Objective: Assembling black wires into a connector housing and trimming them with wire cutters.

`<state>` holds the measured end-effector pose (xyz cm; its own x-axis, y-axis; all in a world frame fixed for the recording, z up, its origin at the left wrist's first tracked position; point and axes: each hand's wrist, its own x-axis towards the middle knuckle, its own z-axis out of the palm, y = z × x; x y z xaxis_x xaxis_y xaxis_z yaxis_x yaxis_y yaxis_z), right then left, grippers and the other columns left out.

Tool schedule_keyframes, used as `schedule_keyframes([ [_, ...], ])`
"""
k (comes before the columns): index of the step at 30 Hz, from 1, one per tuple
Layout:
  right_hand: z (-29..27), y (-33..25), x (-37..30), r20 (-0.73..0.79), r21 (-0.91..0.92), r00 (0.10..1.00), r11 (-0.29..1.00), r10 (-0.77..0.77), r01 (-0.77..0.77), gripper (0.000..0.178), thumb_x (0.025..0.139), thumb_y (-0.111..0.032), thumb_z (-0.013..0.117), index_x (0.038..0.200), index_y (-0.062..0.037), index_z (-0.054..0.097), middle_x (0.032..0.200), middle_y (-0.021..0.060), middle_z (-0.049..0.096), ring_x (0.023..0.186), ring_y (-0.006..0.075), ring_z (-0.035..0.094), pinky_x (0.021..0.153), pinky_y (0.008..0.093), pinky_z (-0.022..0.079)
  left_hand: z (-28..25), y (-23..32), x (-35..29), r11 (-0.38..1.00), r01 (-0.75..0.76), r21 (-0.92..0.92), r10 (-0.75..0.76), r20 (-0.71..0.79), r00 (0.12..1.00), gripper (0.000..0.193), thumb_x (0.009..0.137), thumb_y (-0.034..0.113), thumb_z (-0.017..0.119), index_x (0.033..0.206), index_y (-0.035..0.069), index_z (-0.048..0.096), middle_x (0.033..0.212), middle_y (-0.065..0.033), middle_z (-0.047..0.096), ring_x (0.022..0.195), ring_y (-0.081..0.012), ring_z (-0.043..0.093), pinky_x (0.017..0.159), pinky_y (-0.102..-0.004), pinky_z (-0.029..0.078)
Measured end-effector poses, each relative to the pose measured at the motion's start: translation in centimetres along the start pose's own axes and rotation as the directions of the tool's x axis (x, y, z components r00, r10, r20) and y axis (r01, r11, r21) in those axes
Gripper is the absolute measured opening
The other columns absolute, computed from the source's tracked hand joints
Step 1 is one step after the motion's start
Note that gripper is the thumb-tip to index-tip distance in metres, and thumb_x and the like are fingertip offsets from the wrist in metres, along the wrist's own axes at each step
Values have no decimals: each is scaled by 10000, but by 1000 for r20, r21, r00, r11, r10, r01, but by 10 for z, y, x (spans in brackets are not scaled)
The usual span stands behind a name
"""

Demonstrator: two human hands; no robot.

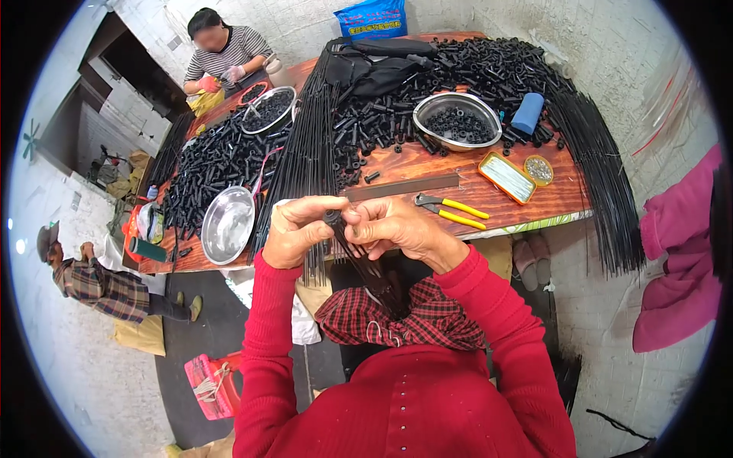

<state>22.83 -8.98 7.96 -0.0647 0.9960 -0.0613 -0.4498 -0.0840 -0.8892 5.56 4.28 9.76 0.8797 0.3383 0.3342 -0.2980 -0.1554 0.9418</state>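
Note:
In front of my chest, above my lap, both hands work on an umbrella frame (365,263), a bundle of thin black ribs gathered at a round black hub. The thumb and fingers of my left hand (294,229) pinch the hub from the left. On the other side my right hand (401,229) closes its fingertips on the hub and rib ends; anything small between them is hidden. The ribs hang down toward the red-and-black checked cloth (450,317) over my lap. Just beyond my right hand lie yellow-handled cutting pliers (462,214) and a flat dark metal bar (403,185).
Black plastic tubes (489,72) cover much of the wooden table (382,164). Long black ribs (301,156) hang over its front edge. A bowl (458,144), a yellow tin of wires (506,177) and a steel basin (229,225) stand around. One person (229,57) sits across; another (103,282) stands left.

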Motion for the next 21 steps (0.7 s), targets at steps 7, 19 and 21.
schedule_keyframes([
  [7,10,18,-6,-274,-414,863,862,-425,293,228,911,-224,651,982,-8,639,861,10,654,787,63,583,720,222,477,40,9,16,979,137,-150,-185,-378,907,332,818,1,696,1140,-24,623,935,-70,682,771,-79,622,702,-216,508],
  [19,-2,25,-11,-95,-104,923,926,-372,363,232,921,-46,590,1139,26,558,1081,96,642,1000,146,619,882,285,503,55,11,16,986,36,-165,-98,-383,918,481,832,20,692,1277,-37,520,937,-34,617,720,-55,572,639,-186,474],
  [21,-3,23,-12,-51,-72,938,938,-343,339,236,925,-49,585,1148,25,560,1082,95,645,997,143,620,883,287,504,50,11,13,974,61,-216,-123,-286,950,479,835,65,700,1269,-39,529,958,-57,646,719,-63,574,640,-198,480],
])
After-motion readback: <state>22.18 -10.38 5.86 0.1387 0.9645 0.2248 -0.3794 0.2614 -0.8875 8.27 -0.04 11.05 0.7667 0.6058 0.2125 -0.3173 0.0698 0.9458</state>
